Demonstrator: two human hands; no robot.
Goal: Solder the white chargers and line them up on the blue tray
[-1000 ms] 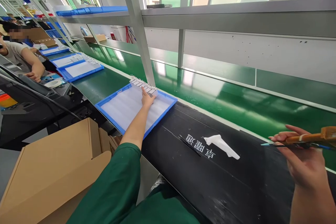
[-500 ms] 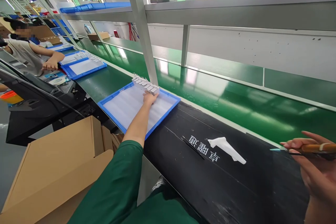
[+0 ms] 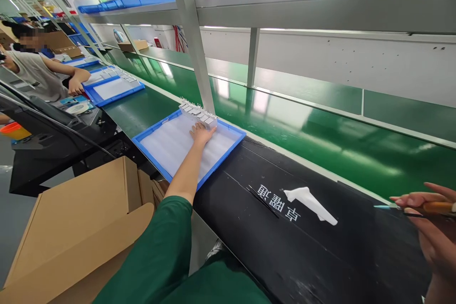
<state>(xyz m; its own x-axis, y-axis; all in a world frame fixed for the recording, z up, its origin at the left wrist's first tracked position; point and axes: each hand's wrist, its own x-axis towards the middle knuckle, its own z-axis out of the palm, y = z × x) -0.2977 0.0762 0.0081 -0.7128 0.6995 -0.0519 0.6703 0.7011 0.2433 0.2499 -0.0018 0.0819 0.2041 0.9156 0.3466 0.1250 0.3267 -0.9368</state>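
Observation:
My left hand (image 3: 202, 135) reaches into a blue tray (image 3: 149, 156) with a white lining, its fingers spread over the lining. Just beyond its fingertips, a row of small white parts (image 3: 196, 112) with thin wires sticking up stands along the tray's far side. Whether the hand touches the row is hard to tell. At the right edge, my right hand (image 3: 436, 228) is closed around an orange-handled tool (image 3: 436, 207) with a thin, pale blue tip pointing left. A dark slim piece shows beneath the tool, its kind unclear. Part of this hand is cut off by the frame.
A black mat (image 3: 249, 228) bears a crumpled white paper (image 3: 311, 204) and a thin black stick (image 3: 263, 202). Cardboard boxes (image 3: 78, 218) stand at my left. Beyond runs a green conveyor (image 3: 320, 133) behind a metal post (image 3: 195, 47). A co-worker (image 3: 44, 73) sits by further trays (image 3: 114, 90).
My left hand has opened its fingers and shifted slightly left beside the row. My right hand has moved a little to the right with the tool.

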